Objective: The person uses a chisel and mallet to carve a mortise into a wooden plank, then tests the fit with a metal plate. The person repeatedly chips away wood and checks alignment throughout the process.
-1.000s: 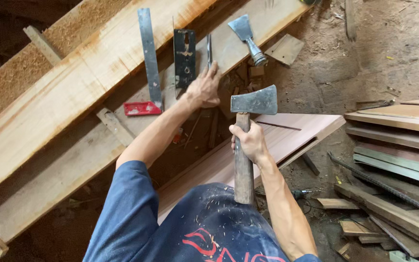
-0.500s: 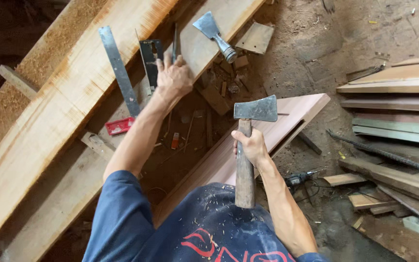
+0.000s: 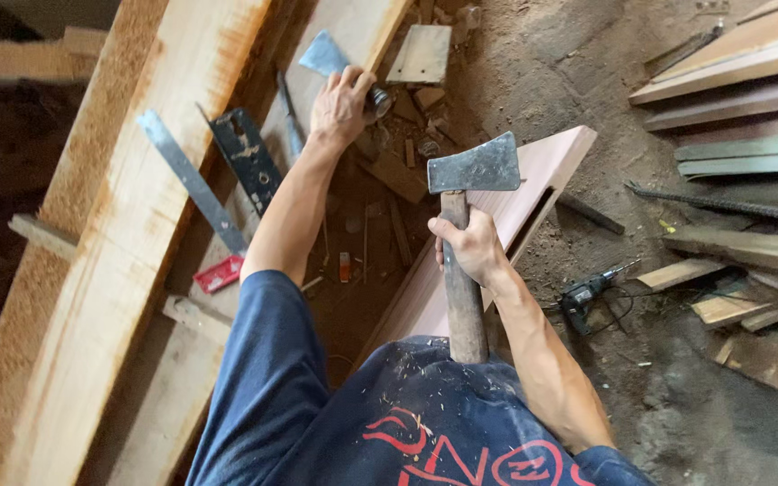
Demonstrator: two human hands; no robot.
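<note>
Hatchet [image 3: 463,225], wooden handle upright, steel head uppermost: right hand [image 3: 472,247] closed around the handle just below the head, over a pinkish board [image 3: 547,175]. Power drill [image 3: 584,293] on the dirt floor to the right. Farther off, left hand [image 3: 342,103] curled over a second, smaller hatchet [image 3: 328,56] lying on the pale plank [image 3: 353,27], beside a metal square [image 3: 193,184].

The person wears a dark navy blue short-sleeved cotton T-shirt [image 3: 380,423] with red looping lettering across the chest and pale wood shavings and sawdust scattered over the front. The sleeves end above the elbows, leaving both forearms bare. The left hand [image 3: 342,103] and the right hand [image 3: 472,247] are bare, without gloves, rings or a watch.
</note>
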